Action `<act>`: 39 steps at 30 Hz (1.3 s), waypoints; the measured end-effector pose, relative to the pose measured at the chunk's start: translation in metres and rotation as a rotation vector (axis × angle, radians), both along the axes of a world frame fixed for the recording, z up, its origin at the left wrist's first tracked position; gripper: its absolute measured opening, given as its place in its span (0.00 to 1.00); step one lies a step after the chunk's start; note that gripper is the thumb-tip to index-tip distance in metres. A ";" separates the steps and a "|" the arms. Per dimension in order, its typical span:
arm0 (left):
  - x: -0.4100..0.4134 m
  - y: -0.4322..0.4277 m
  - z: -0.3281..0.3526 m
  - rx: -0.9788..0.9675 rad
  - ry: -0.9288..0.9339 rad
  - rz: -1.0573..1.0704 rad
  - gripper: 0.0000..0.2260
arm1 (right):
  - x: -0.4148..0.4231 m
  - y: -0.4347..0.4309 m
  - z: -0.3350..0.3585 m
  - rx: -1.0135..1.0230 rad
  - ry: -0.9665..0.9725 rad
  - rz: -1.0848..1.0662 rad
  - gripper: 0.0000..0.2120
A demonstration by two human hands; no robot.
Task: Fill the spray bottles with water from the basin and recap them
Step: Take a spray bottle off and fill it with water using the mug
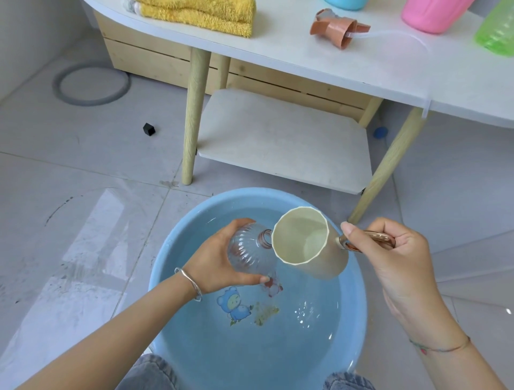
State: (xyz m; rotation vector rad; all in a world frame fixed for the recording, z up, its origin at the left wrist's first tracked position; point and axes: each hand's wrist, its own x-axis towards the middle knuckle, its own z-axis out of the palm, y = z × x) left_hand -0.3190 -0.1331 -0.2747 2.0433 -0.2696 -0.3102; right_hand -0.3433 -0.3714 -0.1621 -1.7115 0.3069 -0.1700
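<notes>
A light blue basin (167,267) of water sits on the floor below me. My left hand (214,259) grips a clear ribbed bottle (250,250) over the water, uncapped, its open neck pointing right. My right hand (389,250) holds a beige cup (306,242) by its copper handle, tilted with its rim right next to the bottle's neck. The cup looks empty inside. A brown spray cap (338,29) with a clear tube lies on the white table (306,61).
On the table stand a pink bottle (432,14), a green bottle (496,30) and a blue one (346,3), beside a yellow towel (200,14). The table's wooden legs (193,117) and lower shelf (283,139) stand just behind the basin. A small black cube (149,129) lies on the tiles.
</notes>
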 end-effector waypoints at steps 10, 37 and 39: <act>0.000 -0.001 -0.002 0.007 0.034 -0.024 0.43 | 0.003 -0.001 0.003 -0.088 -0.005 0.003 0.20; -0.004 0.000 -0.007 0.045 0.061 -0.016 0.44 | 0.004 0.004 0.015 -0.325 -0.100 0.044 0.20; -0.005 0.000 -0.007 0.049 0.066 -0.017 0.45 | 0.004 0.004 0.016 -0.338 -0.105 0.040 0.20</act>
